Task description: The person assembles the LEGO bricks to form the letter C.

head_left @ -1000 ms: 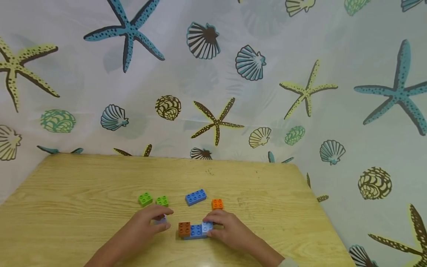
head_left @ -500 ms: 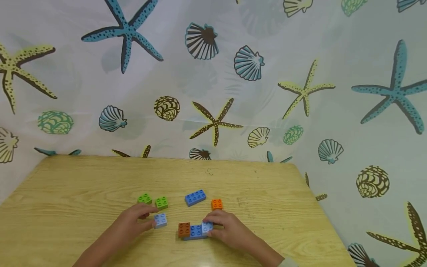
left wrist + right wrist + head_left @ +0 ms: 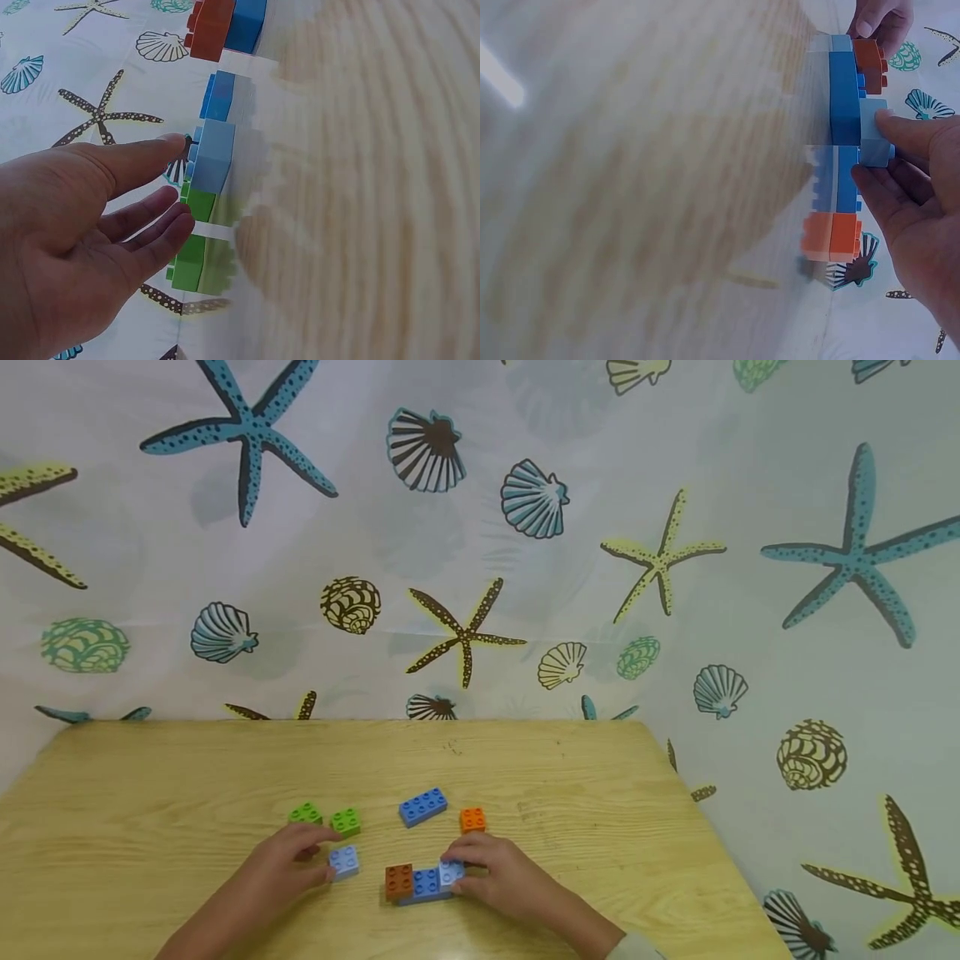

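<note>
My right hand [image 3: 502,872] pinches a light blue brick [image 3: 874,131] between thumb and fingers. That brick sits on one end of a long blue brick [image 3: 844,97], and a brown brick [image 3: 399,882] stands on the other end, with blue studs showing between them. My left hand [image 3: 281,864] is at the left side of a loose light blue brick [image 3: 343,862], thumb and fingers apart; in the left wrist view nothing is between them. Just beyond this hand lie two green bricks [image 3: 346,822], one partly hidden behind its fingers in the head view.
Another long blue brick [image 3: 423,807] lies farther back on the wooden table [image 3: 562,810]. Right of it is an orange brick [image 3: 472,819], close beyond my right hand. A curtain [image 3: 465,543] printed with shells and starfish hangs behind the table and along its right side.
My left hand has drawn back leftward from over the loose light blue brick to its left side, uncovering it. My right hand keeps its pinch. The head view has turned slightly right.
</note>
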### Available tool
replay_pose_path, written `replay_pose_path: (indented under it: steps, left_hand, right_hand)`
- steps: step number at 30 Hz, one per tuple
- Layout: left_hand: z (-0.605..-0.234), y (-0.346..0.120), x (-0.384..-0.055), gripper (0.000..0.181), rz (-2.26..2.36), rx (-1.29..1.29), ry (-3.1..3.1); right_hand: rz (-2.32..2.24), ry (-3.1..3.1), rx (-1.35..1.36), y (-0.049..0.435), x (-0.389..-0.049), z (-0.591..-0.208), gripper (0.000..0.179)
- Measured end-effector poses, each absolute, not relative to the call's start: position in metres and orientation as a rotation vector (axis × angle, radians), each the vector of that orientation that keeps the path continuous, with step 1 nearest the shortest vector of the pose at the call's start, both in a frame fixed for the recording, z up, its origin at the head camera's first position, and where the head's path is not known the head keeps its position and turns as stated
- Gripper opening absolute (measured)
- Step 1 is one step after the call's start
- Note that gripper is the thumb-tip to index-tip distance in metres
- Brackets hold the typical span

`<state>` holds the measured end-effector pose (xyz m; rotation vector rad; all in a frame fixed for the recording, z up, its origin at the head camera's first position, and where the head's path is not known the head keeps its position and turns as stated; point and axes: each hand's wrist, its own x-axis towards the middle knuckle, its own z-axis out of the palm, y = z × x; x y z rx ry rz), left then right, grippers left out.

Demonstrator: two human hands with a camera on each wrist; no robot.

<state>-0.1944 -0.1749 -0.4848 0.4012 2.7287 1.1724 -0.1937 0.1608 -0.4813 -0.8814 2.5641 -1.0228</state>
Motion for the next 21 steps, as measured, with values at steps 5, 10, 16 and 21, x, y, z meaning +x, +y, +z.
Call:
replay_pose_path:
  steps: [5,10,16,21]
  left_hand:
    - [-0.4887,-0.1745,-0.1971,0.041,1.158,0.412,2.728]
    - [-0.4917,-0.1712,-0.1989,0.039,1.146,0.377,2.71]
    - [-0.493,-0.1664,-0.2004,0.039,1.12,0.338,2.701]
    - [-0.4936,-0.1654,-0.201,0.039,1.112,0.308,2.703]
  right_hand:
    - [-1.016,2.562,-0.862,0.1587,-0.1939,-0.4804,0.033]
    - [-1.025,2.552,-0.859,0.1583,-0.1943,-0.4803,0.033]
    - [-1.007,2.561,-0.858,0.1593,-0.1943,-0.4809,0.033]
    - [-1.011,2.561,-0.856,0.1583,-0.1937,-0.4803,0.033]
